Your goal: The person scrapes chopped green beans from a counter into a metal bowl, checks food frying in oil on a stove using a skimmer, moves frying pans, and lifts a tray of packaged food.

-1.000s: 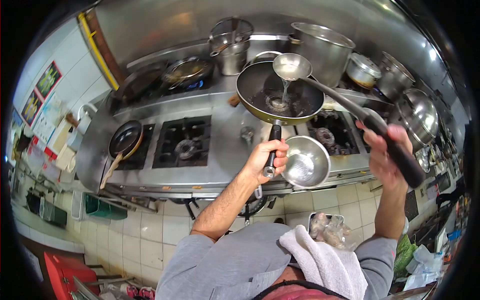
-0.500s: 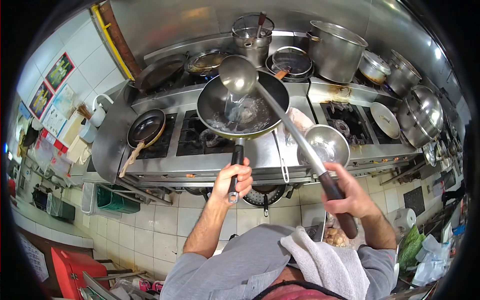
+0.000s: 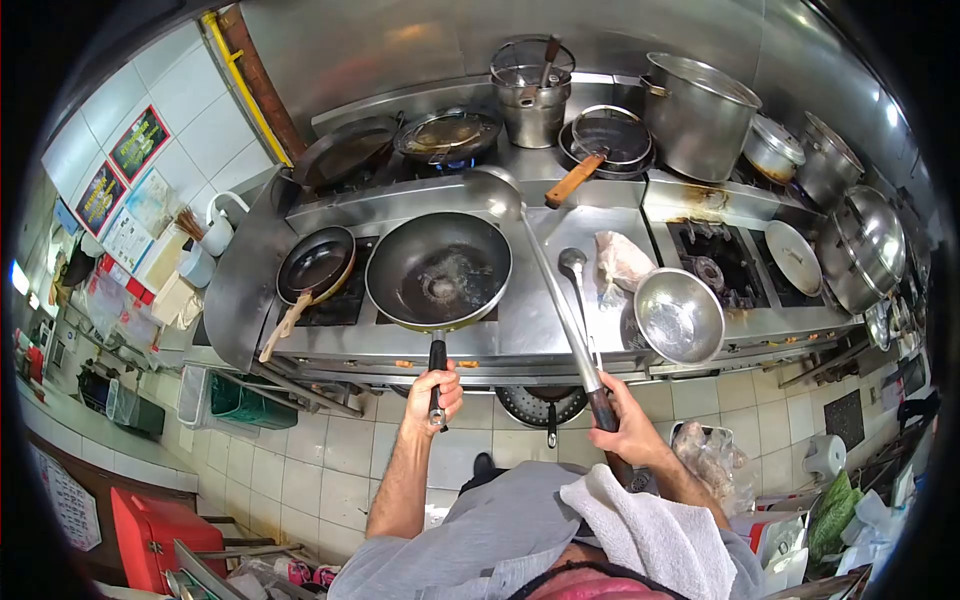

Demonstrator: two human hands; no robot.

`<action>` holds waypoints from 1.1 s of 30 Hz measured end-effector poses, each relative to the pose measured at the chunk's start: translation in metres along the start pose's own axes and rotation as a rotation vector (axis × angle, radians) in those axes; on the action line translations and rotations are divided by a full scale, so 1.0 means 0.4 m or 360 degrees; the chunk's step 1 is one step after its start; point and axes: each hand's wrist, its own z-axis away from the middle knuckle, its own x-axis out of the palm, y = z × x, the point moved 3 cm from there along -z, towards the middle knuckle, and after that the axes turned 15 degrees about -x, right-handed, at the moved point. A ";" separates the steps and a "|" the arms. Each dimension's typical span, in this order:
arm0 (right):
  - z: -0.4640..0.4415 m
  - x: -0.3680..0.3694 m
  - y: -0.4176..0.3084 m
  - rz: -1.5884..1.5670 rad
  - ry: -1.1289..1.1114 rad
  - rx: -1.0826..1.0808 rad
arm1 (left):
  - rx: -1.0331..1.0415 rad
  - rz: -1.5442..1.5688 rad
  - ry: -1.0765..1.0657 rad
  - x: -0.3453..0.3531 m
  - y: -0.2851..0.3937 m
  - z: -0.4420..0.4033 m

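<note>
My left hand (image 3: 431,402) is wrapped around the black handle of a dark wok (image 3: 405,265), which sits over the front burner with a little clear liquid at its bottom. My right hand (image 3: 634,424) grips the dark handle of a long steel ladle (image 3: 552,278). The ladle's bowl is beyond the wok's right rim, by the back ledge. To the right, on the steel top, are a spoon (image 3: 573,262), a plastic bag (image 3: 622,260) with pale contents and a steel bowl (image 3: 680,316).
A small frying pan (image 3: 318,262) sits on the left burner. Behind it, a pan (image 3: 447,135) stands over a blue flame. Tall pots (image 3: 700,118) and a wooden-handled pan (image 3: 577,180) occupy the back row. A perforated pan (image 3: 520,407) hangs below the front edge.
The wok has come down and toward me, onto the burner. The ladle has moved from above the wok to its right side, and the water pouring from it has stopped.
</note>
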 end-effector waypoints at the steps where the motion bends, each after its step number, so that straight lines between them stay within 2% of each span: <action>1: -0.012 0.008 0.024 0.0005 -0.0005 -0.0003 | 0.0000 -0.0017 -0.0014 -0.030 0.012 -0.008; 5: -0.068 0.041 0.193 0.0196 0.0167 0.0195 | -0.0159 0.0006 0.0013 -0.149 0.084 -0.036; 9: -0.144 0.102 0.365 0.0831 0.0323 0.0199 | -0.0292 -0.0098 -0.0024 -0.228 0.178 -0.038; 12: -0.219 0.142 0.404 0.1291 0.0332 0.0386 | -0.0401 -0.0122 -0.0056 -0.276 0.245 -0.051; 13: -0.240 0.150 0.422 0.1493 0.0391 0.0208 | -0.0420 -0.0122 -0.0051 -0.293 0.263 -0.054; 15: -0.279 0.148 0.469 0.1676 0.0327 0.0431 | -0.0490 -0.0084 -0.0197 -0.310 0.296 -0.070; 22: -0.401 0.127 0.472 0.2318 0.0253 0.0663 | -0.0520 -0.0164 -0.0191 -0.352 0.361 -0.096; 23: -0.450 0.109 0.461 0.2175 0.0372 0.0598 | -0.0516 -0.0212 -0.0149 -0.351 0.369 -0.099; 24: -0.521 0.116 0.394 0.1812 0.0548 0.0454 | -0.0510 -0.0266 -0.0138 -0.362 0.370 -0.108; 25: -0.599 0.120 0.359 0.1756 0.0649 0.0231 | -0.0509 -0.0261 -0.0130 -0.360 0.371 -0.110; 26: -0.681 0.114 0.349 0.1611 0.0767 -0.0230 | -0.0493 -0.0368 -0.0031 -0.356 0.369 -0.108; 27: -0.781 0.107 0.347 0.1117 0.0791 -0.0381 | -0.0472 -0.0479 0.0066 -0.350 0.369 -0.111; 29: -0.943 0.162 0.218 0.0255 0.0755 -0.0002 | -0.0395 -0.0600 0.0126 -0.345 0.362 -0.111; 31: -1.096 0.169 0.218 -0.0330 0.0779 0.0023 | -0.0305 -0.0541 0.0214 -0.327 0.362 -0.100; 33: -1.226 0.172 0.212 -0.0677 0.0760 0.0057 | -0.0304 -0.0683 0.0319 -0.328 0.364 -0.089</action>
